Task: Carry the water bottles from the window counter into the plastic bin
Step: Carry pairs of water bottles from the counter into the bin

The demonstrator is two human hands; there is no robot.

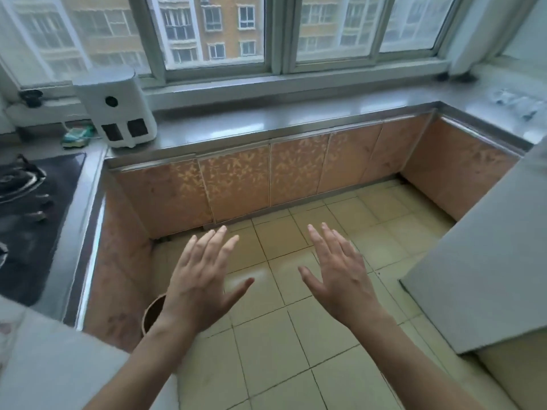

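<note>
Above floor tiles (266, 335), two empty hands.

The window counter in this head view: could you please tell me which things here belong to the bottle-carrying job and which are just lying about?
For the job:
window counter
blurry clear bottles, apparently
left hand, open, empty
right hand, open, empty
No bin in view.

Lying about:
white appliance
gas stove
sponge
brown pot
</note>
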